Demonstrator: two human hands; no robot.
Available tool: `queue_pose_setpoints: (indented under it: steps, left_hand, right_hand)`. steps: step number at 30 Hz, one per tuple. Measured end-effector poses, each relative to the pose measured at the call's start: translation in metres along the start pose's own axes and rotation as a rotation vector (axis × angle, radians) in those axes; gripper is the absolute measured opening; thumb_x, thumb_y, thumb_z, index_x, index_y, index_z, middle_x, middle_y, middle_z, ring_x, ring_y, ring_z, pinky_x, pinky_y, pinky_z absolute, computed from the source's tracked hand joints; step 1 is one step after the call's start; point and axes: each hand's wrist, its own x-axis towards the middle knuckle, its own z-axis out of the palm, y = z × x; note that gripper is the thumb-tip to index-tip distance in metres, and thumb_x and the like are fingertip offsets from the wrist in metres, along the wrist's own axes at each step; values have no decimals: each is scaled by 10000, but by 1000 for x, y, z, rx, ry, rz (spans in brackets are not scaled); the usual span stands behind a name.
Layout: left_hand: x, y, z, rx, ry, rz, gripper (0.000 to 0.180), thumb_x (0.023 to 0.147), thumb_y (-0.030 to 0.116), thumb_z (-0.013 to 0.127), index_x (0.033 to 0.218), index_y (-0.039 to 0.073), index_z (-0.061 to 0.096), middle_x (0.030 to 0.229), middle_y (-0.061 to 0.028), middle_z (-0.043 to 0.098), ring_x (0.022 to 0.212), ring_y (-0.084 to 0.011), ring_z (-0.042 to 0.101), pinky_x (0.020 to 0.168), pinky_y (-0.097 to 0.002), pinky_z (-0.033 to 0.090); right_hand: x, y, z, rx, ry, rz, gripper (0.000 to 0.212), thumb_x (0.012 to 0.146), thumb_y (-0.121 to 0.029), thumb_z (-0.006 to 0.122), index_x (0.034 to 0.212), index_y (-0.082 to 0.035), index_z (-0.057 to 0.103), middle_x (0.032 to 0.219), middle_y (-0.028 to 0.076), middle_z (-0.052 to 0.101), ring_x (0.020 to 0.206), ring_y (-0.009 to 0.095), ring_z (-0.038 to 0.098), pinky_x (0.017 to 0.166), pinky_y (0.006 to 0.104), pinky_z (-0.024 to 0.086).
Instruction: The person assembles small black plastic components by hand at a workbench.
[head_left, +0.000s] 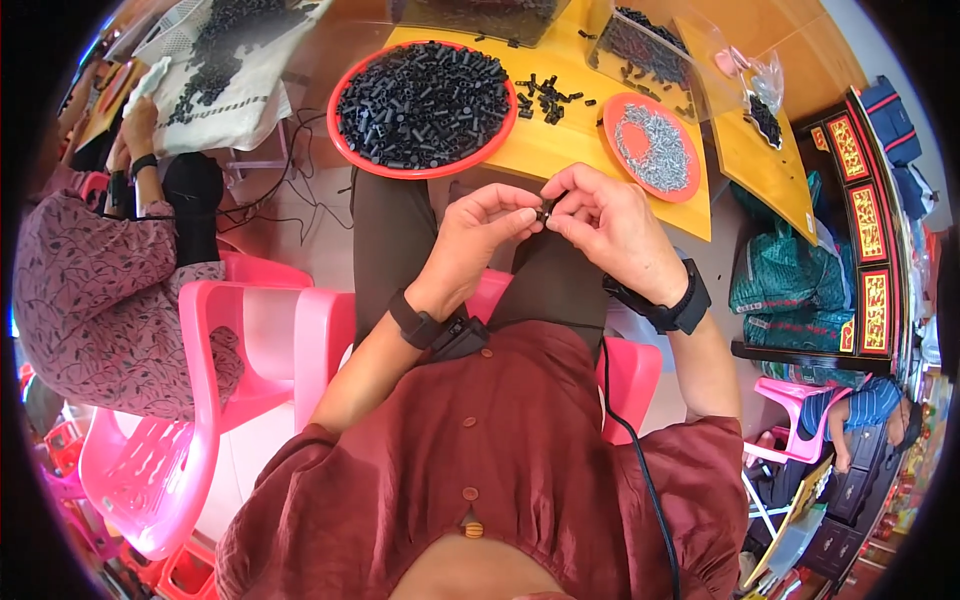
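My left hand [478, 237] and my right hand [612, 232] meet above my lap, fingertips almost together. Both pinch a small black plastic part [542, 212], mostly covered by the fingers. A tiny pale glint shows at the right fingertips; I cannot tell what it is. Just beyond the hands, a red basin [425, 174] on the yellow table [560, 65] is heaped with short black tubular parts [420, 105]. To the right, an orange-red plate [624, 101] holds a pile of small silver metal pieces [655, 148], which look like screws.
Loose black parts [548, 98] lie between basin and plate. Behind stands a clear bin [690, 70] with more. At left, another person [110, 290] sits by a cloth-covered table [250, 115]. Pink chairs [200, 350] stand left; green sacks [785, 275] and a dark cabinet [845, 220] right.
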Motion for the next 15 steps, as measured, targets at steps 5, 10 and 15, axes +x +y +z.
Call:
queue_pose_setpoints:
  steps: [5,10,15]
  left_hand:
    - [-1,-1,-1,57,-55,27,127,879,55,611,1004,38,622,949,-23,643,837,-85,608,761,-215,488]
    - [-2,4,-4,92,-101,-19,111,884,56,605,992,40,622,951,-24,644,822,-78,603,755,-215,496]
    - [-2,4,-6,-80,-150,-108,145,894,71,598,1037,46,599,960,-23,642,837,-80,606,766,-211,501]
  right_hand:
    - [1,5,3,37,3,-16,252,776,12,606,1011,6,515,693,110,636,630,193,641,591,287,486]
    - [0,0,-1,43,-47,22,264,781,-4,633,1009,5,501,694,113,634,629,186,637,580,281,479]
    - [-5,-3,-1,-70,13,16,176,769,-79,691,892,10,602,726,89,642,608,165,612,556,273,470]
